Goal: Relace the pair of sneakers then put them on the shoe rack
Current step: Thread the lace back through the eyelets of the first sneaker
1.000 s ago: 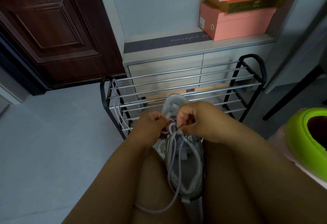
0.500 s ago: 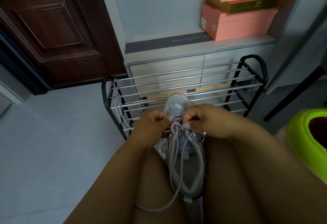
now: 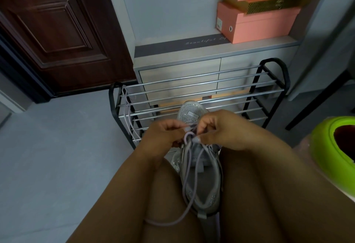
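Lacing barely begun, rack unused

Left hand [image 3: 163, 137] and right hand [image 3: 221, 131] pinch the lace [image 3: 189, 137] near the sneaker [image 3: 201, 175] toe; spare lace [image 3: 127, 116] hangs on the shoe rack [image 3: 265, 81] beyond.

Dim, even indoor light with a bluish cast and soft shadows. A warm glow shows beneath the cabinet [image 3: 178, 77], behind the shoe rack [image 3: 272, 81]. Wide-angle distortion bows straight lines near the edges. Focus is fair throughout; the forearms read dark and underexposed.

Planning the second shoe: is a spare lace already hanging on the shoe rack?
Yes, a loose lavender lace hangs over the left end of the shoe rack.
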